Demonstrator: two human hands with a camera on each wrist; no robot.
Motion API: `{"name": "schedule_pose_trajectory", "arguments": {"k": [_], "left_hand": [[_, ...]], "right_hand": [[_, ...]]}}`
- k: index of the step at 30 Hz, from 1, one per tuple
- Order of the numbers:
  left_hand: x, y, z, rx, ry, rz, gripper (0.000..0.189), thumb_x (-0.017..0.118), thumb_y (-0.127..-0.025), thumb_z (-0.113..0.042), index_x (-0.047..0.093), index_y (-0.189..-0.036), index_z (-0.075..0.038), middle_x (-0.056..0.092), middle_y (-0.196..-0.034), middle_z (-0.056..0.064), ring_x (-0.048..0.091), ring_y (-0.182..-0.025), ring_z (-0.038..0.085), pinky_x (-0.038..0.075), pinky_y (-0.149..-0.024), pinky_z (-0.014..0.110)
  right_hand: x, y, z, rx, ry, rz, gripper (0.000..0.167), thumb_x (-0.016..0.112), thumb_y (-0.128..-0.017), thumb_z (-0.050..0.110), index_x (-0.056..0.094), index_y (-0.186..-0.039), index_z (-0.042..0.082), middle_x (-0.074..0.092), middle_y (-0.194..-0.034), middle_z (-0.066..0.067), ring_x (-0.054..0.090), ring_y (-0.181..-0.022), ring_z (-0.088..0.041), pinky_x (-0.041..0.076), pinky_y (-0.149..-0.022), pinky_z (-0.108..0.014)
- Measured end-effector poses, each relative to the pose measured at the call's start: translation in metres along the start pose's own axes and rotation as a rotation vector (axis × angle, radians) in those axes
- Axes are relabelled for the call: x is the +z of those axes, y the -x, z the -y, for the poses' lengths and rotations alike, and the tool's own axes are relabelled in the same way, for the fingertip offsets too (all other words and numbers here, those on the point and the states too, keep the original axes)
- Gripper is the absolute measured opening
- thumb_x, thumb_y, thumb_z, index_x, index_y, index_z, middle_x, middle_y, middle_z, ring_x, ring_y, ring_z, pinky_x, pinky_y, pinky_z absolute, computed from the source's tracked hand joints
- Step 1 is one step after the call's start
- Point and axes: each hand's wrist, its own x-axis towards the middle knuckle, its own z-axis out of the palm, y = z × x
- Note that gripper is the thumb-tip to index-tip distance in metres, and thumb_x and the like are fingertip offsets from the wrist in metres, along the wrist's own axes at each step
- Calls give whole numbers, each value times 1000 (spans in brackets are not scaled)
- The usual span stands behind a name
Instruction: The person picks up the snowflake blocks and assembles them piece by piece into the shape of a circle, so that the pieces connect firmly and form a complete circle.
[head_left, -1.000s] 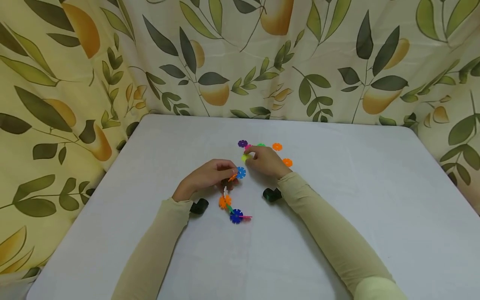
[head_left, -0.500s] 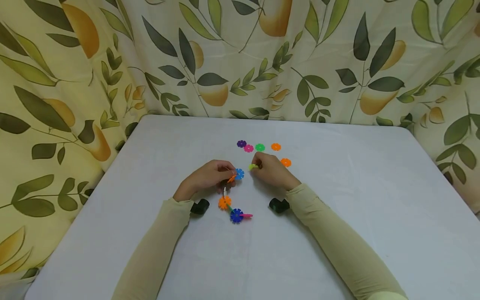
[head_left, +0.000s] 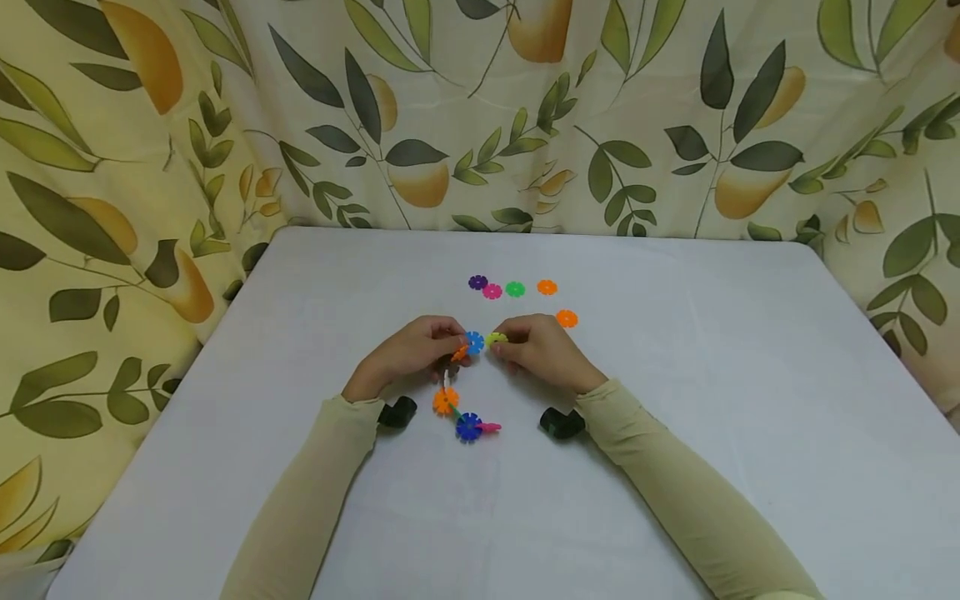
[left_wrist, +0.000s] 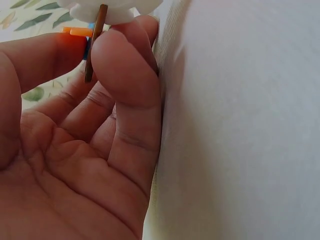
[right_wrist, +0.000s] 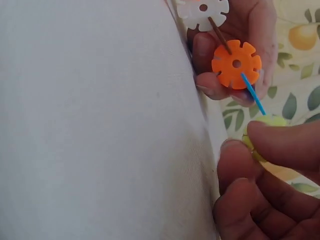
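Disc chain [head_left: 446, 402]: curves from lower centre of the head view up to its blue disc [head_left: 475, 342] at mid-frame.
Left hand [head_left: 420, 343]: left of centre, pinching the chain near that blue end.
Right hand [head_left: 550, 350]: right of centre, thumb and finger pinching the yellow disc.
Yellow disc [head_left: 496, 339]: bright, notched, just right of the blue one, which points edge-on at it in the right wrist view; contact unclear.
Loose discs [head_left: 515, 289]: five, flat, farther up.

Both hands [head_left: 412, 346] [head_left: 545, 350] pinching, close together; forearms [head_left: 307, 487] [head_left: 682, 479] angled inward.
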Motion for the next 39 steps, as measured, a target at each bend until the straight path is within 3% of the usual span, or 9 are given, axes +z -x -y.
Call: {"name": "schedule_pose_trajectory", "arguments": {"k": [4,14,22,39], "left_hand": [[-1,4,0,3,-1,-25,21,59,-112,-22,69,-115,-4,76,-99,9,62,-78,25,54,-67,29],[0,4,-3,33,8,-19,20,59,-112,-20,68,-112,-3,76,-95,10,62,-74,23,53,-66,29],[3,2,-2,18,19,-12,20,58,-113,-20,68,-111,-3,76,-94,10,63,-72,23,54,-65,29],[16,-2,-8,1,13,-67,18,59,-111,-14,68,-105,0,77,-89,8,60,-73,20,47,-66,28]], "right_hand": [[2,-3,1,-31,23,-7,8,76,-100,12,83,-104,8,64,-71,0,58,-61,-19,47,-63,-31],[6,-3,6,-92,78,-37,7,77,-98,4,84,-98,3,71,-82,-2,56,-74,-19,45,-66,-31],[8,-2,9,-97,100,-41,6,78,-96,1,83,-99,0,75,-86,-4,59,-77,-21,51,-69,-33],[8,1,7,-168,197,-37,5,78,-92,-7,82,-96,-6,76,-86,-9,64,-74,-19,58,-72,-35]]}}
